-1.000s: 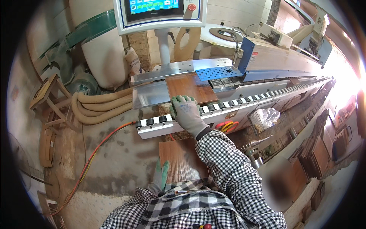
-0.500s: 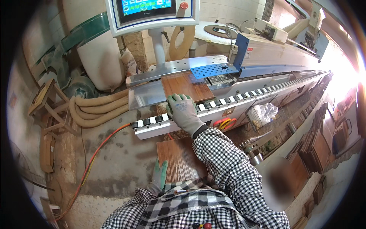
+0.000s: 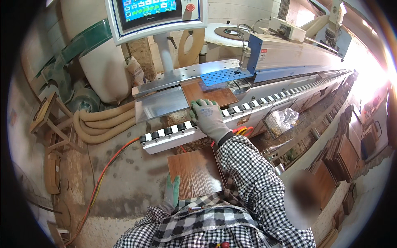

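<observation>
A wire basket point(image 3: 271, 127) at the machine's side held a clear plastic bag point(image 3: 288, 119). Tan hoses point(image 3: 99, 137) looped at left; a perforated blue plate point(image 3: 225, 77) overhung the far right part of the upper board point(image 3: 206, 91), on the metal worktop point(image 3: 159, 106). The board's near edge ran roughly along the roller rail point(image 3: 171, 141); its long axis was unclear. The right hand point(image 3: 207, 118) lay there, fingers extended, any grip uncertain. The left hand point(image 3: 170, 193) met the lower board's point(image 3: 196, 173) left edge, its grip likewise untellable.
</observation>
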`<state>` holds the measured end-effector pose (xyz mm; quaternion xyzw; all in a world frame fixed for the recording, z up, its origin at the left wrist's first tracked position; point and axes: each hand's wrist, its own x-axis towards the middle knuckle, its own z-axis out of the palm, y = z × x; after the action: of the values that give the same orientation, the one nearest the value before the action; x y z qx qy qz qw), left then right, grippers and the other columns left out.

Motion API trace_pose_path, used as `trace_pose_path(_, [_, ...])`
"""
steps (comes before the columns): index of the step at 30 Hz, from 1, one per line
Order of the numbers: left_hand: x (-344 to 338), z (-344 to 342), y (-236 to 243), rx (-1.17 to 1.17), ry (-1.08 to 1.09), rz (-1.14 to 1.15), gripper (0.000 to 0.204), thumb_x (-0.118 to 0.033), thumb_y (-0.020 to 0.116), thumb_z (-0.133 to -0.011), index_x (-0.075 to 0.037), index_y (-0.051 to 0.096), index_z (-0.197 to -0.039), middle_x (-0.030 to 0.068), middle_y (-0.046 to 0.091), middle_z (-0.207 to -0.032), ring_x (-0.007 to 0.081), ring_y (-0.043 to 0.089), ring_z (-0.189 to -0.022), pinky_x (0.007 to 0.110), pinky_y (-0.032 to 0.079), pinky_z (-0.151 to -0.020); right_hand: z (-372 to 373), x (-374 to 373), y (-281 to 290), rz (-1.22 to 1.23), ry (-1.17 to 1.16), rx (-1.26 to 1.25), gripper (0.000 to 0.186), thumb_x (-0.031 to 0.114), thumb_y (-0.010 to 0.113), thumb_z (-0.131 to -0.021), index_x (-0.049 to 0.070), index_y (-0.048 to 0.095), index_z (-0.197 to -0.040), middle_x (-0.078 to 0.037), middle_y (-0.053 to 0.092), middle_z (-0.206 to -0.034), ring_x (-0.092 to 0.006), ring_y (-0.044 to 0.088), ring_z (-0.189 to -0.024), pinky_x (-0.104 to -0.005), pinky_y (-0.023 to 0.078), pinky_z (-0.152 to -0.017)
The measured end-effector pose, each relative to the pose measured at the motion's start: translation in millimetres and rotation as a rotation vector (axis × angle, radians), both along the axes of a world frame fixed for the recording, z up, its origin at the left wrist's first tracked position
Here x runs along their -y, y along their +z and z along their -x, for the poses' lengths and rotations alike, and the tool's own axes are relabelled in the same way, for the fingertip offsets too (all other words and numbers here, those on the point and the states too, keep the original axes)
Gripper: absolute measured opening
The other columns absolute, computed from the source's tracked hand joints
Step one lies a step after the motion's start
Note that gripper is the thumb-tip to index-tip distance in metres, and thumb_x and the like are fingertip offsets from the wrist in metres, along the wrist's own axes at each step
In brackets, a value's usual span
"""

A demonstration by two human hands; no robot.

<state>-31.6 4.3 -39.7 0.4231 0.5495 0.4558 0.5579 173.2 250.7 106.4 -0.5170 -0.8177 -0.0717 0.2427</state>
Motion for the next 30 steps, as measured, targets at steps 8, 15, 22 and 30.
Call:
trace_pose_path(8, [-1, -3, 0, 0.017, 0.007, -0.024, 0.045, -0.029, 0.047, -0.112, -0.004, 0.042, -0.149, 0.0106, 0.059, -0.134, 0.0164, 0.060, -0.116, 0.034, 0.052, -0.099, -60, -14, -1, 0.045, -0.117, 0.062, 0.036, 0.038, 0.061, -0.097, 0.014, 0.065, -0.122, -0.009, 0.064, -0.127, -0.0311, 0.059, -0.121, -0.0474, 0.043, -0.102])
trace_pose_path(15, [1, -1, -9, 0.046, 0.024, 0.009, 0.045, -0.030, 0.047, -0.112, -0.005, 0.042, -0.149, 0.0103, 0.059, -0.134, 0.0158, 0.060, -0.116, 0.033, 0.051, -0.100, -117, -28, -3, -0.010, -0.281, 0.108, 0.034, 0.040, 0.058, -0.099, 0.014, 0.067, -0.118, -0.010, 0.067, -0.120, -0.0325, 0.062, -0.115, -0.0475, 0.046, -0.098])
trace_pose_path(22, [-4, -9, 20, -0.024, -0.025, -0.035, 0.050, -0.031, 0.049, -0.111, -0.001, 0.039, -0.150, 0.0116, 0.055, -0.140, 0.0193, 0.054, -0.124, 0.035, 0.044, -0.109, -158, -26, 2, 0.005, -0.487, 0.080, 0.035, 0.039, 0.058, -0.100, 0.012, 0.066, -0.121, -0.011, 0.068, -0.119, -0.0315, 0.064, -0.112, -0.0462, 0.049, -0.096])
trace_pose_path(30, [6, 7, -30, 0.445, 0.115, 0.119, 0.058, -0.046, 0.034, -0.112, 0.001, 0.049, -0.144, 0.0121, 0.059, -0.139, 0.0209, 0.061, -0.122, 0.034, 0.049, -0.104, -117, 147, -68, 0.560, -0.013, -0.686, 0.028, 0.030, 0.071, -0.096, 0.005, 0.074, -0.109, -0.013, 0.074, -0.102, -0.0230, 0.071, -0.087, -0.0347, 0.057, -0.080])
